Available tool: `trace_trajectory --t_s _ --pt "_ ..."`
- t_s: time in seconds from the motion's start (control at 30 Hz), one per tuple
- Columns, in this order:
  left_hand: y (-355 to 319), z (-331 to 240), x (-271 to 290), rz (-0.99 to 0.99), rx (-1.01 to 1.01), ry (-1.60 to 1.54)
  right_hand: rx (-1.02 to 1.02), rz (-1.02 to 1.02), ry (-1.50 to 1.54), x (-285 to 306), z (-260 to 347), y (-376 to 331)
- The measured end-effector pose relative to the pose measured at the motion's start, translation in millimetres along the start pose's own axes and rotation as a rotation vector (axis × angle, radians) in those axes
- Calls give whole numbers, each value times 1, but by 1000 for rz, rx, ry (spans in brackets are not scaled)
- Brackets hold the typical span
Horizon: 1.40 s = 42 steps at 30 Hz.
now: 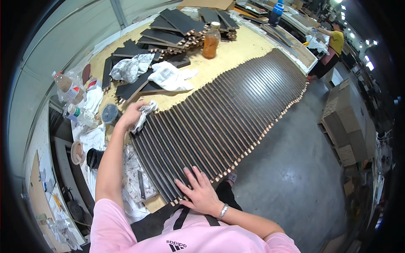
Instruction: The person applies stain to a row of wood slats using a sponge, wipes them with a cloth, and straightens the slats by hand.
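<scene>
Rag (145, 113) gripped in left hand (131, 114), pressed on far ends of dark slats (219, 118).
Right hand (201, 193) open, fingers spread, flat on near slat ends; jar (110, 113) just left of left hand.

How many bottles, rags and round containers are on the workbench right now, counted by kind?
Bottles: 4, the orange-liquid bottle, blue bottle, and two at the left edge
White rags: 3, crumpled rag, flat rag, and the rag in the left hand
Round containers: 1, grey tub
Total: 8
</scene>
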<state>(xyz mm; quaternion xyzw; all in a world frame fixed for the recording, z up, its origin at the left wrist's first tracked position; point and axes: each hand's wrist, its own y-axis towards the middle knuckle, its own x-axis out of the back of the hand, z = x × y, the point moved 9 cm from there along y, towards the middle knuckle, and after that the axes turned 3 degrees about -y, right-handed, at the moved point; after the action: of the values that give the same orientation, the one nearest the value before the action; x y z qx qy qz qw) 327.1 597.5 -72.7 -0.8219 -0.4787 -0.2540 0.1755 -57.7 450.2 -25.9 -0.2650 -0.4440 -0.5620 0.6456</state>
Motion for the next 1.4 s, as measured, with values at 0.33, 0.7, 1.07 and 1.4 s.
trace_trajectory --t_s 0.33,0.7,1.07,1.4 --pt "-20 -37 -8 -193 -172 122 1 -66 52 0 -3 -6" --pt "-73 -207 -57 -230 -632 392 45 -156 50 1 -11 -14" --pt "-75 -211 -88 -89 -746 339 47 -131 47 -1 -12 -11" --pt "-87 -212 -105 90 -863 445 76 -89 32 2 -11 -8"
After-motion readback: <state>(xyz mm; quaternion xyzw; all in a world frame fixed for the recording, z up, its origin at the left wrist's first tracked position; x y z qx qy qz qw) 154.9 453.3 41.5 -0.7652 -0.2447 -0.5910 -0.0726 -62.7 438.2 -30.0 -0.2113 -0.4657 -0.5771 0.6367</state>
